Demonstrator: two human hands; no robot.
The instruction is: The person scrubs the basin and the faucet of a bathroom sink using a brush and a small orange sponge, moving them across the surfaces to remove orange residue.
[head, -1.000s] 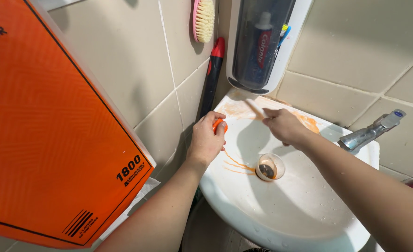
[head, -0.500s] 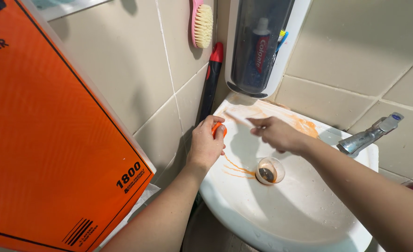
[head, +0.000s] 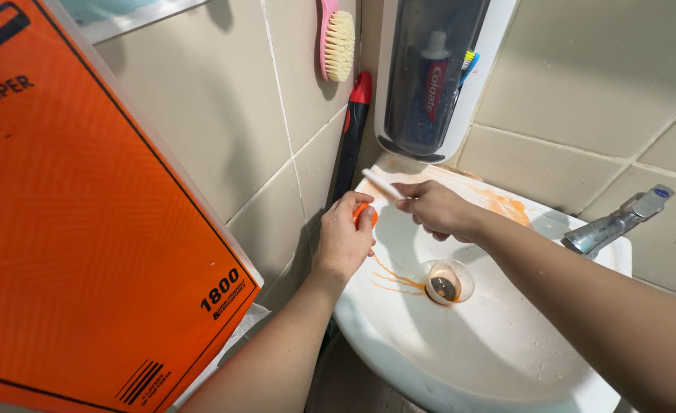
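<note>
Just left of the frame's centre, the left hand [head: 344, 239] curls tight around a small orange object [head: 362, 212], of which only a rounded edge shows between thumb and fingertips; its full shape is hidden. It looks light, hard and probably wet, so likely slippery; a pinch across its sides seems the safest hold. To its right, the right hand [head: 432, 206] is clamped on a thin white stick [head: 378, 183], perhaps a brush handle, which points up-left and looks stiff and very light. Both hands hover over the white sink [head: 460, 359], whose rim and bowl carry orange stains [head: 506, 205] running toward the drain [head: 446, 284]. A metal tap [head: 619, 218] sits at right.
</note>
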